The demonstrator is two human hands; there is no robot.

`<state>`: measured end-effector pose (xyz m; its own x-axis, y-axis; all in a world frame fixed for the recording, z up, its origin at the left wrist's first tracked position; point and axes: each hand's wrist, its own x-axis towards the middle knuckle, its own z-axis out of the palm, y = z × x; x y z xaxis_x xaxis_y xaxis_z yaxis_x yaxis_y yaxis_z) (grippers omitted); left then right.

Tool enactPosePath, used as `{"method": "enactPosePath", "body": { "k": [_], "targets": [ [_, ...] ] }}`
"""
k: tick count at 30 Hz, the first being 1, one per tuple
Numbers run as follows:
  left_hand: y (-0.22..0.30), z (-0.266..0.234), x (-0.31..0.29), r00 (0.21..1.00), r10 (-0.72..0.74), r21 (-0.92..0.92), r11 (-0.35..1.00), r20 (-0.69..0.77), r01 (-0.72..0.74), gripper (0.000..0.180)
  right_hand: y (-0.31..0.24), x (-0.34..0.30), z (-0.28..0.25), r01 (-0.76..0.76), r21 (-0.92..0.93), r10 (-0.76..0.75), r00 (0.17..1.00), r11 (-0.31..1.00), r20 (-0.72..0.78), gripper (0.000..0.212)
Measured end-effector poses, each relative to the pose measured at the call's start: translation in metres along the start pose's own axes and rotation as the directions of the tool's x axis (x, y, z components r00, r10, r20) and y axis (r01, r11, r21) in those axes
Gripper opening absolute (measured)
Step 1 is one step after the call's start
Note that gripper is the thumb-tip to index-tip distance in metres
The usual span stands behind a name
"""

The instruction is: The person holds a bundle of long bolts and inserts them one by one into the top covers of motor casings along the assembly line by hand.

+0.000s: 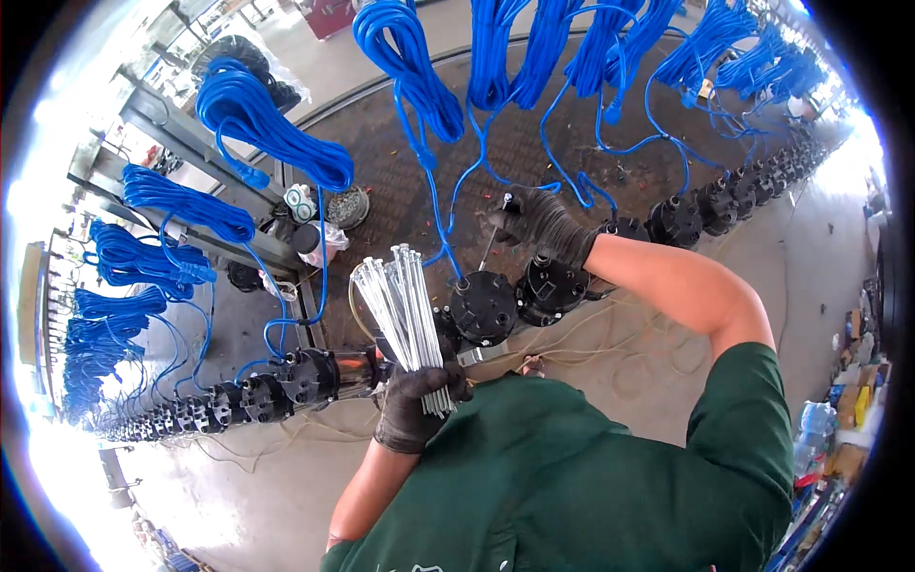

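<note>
In a dark glove, my left hand (412, 408) is wrapped round a bundle of long silver bolts (405, 310), heads up, threaded ends sticking out below the fist. My right hand (545, 227), also gloved, is closed round a single long bolt (488, 250). Its head pokes out above the fingers and its shank slants down beside a round black housing (483, 307). I cannot tell whether its tip touches the housing. A second black housing (553, 289) sits just below my right wrist. A blue cable (452, 238) runs up from the first housing.
A long row of similar housings stretches left (262, 396) and right (720, 202). Coiled blue cables (410, 67) hang above the row. At the left stand a grey metal frame (191, 143) and a bucket of small parts (349, 207). Thin hoses (648, 353) lie on the floor.
</note>
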<state>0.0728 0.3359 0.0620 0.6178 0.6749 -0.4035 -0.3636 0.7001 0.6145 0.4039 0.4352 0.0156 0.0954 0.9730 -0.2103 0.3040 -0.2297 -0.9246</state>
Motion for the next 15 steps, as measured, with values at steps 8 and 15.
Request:
{"method": "enactPosePath", "body": {
  "k": [8,15],
  "targets": [
    [0.013,-0.011,-0.002,1.000,-0.011,-0.017,1.000,0.010,0.011,0.051,-0.016,-0.015,0.000,-0.112,0.315,0.119,0.993,0.943,-0.002,0.015],
    [0.015,-0.027,0.003,0.998,-0.044,-0.055,0.998,-0.046,0.041,0.053,-0.018,-0.023,-0.003,0.489,-0.290,-0.468,0.872,0.823,0.141,0.014]
  ]
}}
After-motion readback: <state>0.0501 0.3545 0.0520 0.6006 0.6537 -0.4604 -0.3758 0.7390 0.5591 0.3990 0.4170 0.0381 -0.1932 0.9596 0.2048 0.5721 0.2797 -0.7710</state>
